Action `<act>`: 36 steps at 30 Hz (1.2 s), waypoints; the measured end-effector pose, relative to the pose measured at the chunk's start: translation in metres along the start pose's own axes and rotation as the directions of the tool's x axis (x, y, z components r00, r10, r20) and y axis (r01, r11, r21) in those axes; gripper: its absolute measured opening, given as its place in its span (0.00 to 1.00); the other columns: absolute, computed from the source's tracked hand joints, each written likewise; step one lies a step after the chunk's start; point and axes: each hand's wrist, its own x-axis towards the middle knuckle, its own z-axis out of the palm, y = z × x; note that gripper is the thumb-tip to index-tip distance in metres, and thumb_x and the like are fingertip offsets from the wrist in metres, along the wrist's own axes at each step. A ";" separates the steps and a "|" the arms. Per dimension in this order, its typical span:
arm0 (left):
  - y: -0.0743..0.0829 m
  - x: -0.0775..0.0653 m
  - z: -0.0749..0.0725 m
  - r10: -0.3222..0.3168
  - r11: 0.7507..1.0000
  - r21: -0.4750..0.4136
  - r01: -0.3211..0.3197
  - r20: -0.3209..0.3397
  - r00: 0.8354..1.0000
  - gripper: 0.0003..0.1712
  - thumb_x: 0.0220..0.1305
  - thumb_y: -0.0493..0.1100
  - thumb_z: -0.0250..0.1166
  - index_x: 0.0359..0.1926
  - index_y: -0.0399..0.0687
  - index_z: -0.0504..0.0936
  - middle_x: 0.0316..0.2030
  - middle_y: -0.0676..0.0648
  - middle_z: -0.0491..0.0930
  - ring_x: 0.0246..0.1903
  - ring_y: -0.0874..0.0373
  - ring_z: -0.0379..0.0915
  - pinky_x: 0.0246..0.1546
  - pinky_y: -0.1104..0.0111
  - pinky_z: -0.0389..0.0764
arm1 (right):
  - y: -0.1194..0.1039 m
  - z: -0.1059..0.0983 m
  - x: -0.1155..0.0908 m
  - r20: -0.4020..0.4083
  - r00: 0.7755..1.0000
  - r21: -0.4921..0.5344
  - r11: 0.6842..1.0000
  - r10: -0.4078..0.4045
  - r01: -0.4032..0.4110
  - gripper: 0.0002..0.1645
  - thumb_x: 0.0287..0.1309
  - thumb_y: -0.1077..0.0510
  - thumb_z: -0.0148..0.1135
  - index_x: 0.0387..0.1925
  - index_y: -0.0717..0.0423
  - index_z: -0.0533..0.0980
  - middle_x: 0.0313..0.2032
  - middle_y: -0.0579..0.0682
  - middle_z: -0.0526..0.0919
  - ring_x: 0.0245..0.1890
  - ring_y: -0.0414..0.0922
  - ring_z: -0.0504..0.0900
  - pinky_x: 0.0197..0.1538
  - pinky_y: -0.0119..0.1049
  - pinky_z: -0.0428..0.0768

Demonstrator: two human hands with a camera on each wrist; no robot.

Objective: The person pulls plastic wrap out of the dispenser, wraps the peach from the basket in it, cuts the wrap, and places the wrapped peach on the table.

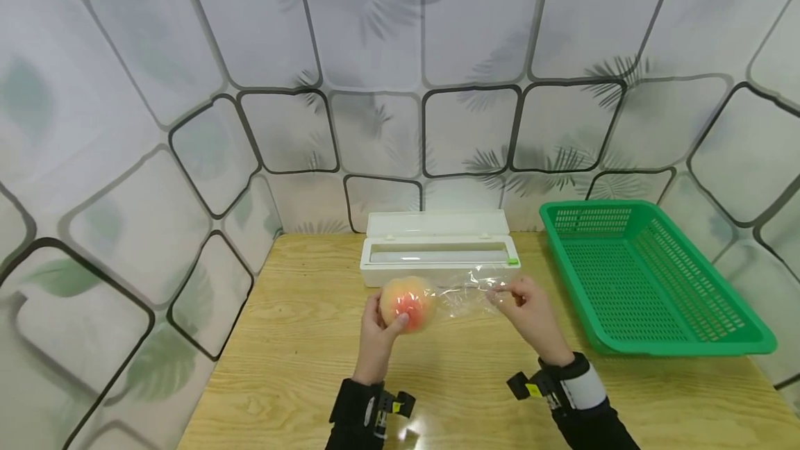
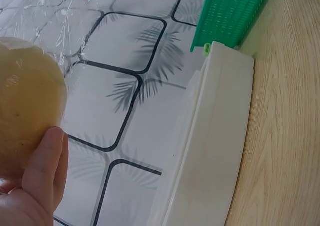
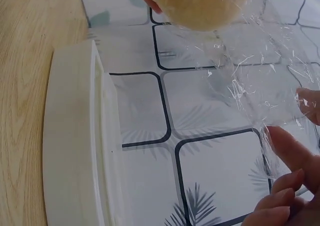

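Note:
A yellow and pink peach (image 1: 409,305) is held up by my left hand (image 1: 378,339), thumb on the near side and fingers behind. Clear plastic wrap (image 1: 465,294) covers the peach and stretches from it to the right. My right hand (image 1: 528,311) pinches the far end of that wrap between thumb and finger. In the left wrist view the peach (image 2: 30,106) shows its plain yellow side, fingers against its lower edge. The right wrist view has the crinkled wrap (image 3: 255,81) running down from the peach (image 3: 200,3) to my fingertips (image 3: 282,143).
Behind the hands stands a white wrap dispenser box (image 1: 437,275) with its lid raised and a green piece at its right end. A green plastic basket (image 1: 662,346) sits on the right of the wooden table (image 1: 294,367). Patterned cloth walls (image 1: 375,130) enclose the back and sides.

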 end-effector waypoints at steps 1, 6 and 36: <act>0.000 0.000 0.000 0.007 1.000 0.006 -0.007 0.005 1.000 0.31 0.51 0.34 0.60 0.55 0.33 0.58 0.47 0.41 0.67 0.46 0.54 0.67 0.45 0.65 0.72 | 0.005 0.001 0.000 0.011 1.000 -0.015 1.000 0.001 -0.001 0.12 0.45 0.65 0.65 0.14 0.60 0.71 0.18 0.45 0.57 0.19 0.39 0.56 0.23 0.31 0.56; 0.000 0.000 0.001 0.010 1.000 0.020 -0.010 0.016 1.000 0.31 0.51 0.35 0.60 0.55 0.34 0.59 0.47 0.41 0.67 0.46 0.54 0.67 0.45 0.65 0.72 | 0.006 0.003 0.000 0.008 1.000 -0.051 0.998 -0.023 0.023 0.16 0.45 0.68 0.64 0.12 0.61 0.67 0.18 0.44 0.56 0.17 0.39 0.55 0.21 0.30 0.55; -0.006 0.001 -0.002 -0.073 0.997 -0.035 0.070 -0.087 0.994 0.27 0.55 0.38 0.56 0.55 0.32 0.59 0.43 0.43 0.70 0.39 0.58 0.71 0.37 0.67 0.75 | 0.007 0.010 -0.004 0.009 0.999 0.135 0.990 0.031 -0.032 0.10 0.58 0.61 0.54 0.39 0.62 0.76 0.31 0.50 0.77 0.24 0.39 0.69 0.22 0.30 0.67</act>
